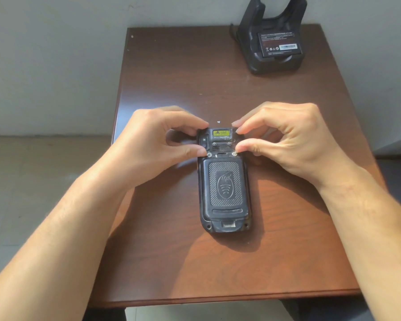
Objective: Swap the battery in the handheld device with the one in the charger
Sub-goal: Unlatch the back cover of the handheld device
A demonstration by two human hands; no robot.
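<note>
A black handheld device (225, 188) lies face down in the middle of the brown table (171, 72), its textured battery cover (225, 184) closed. My left hand (158, 140) pinches the device's top left corner, thumb tip by the left silver latch. My right hand (285, 137) pinches the top right corner, thumb tip on the right silver latch. At the table's far right stands a black charger cradle (273, 38) with a spare battery (280, 44) seated in its front slot, label facing me.
A grey wall rises behind the table. Tiled floor shows at the left, beyond the table's edge. A small white speck (218, 122) lies on the wood just past the device. The table's near edge runs below my forearms.
</note>
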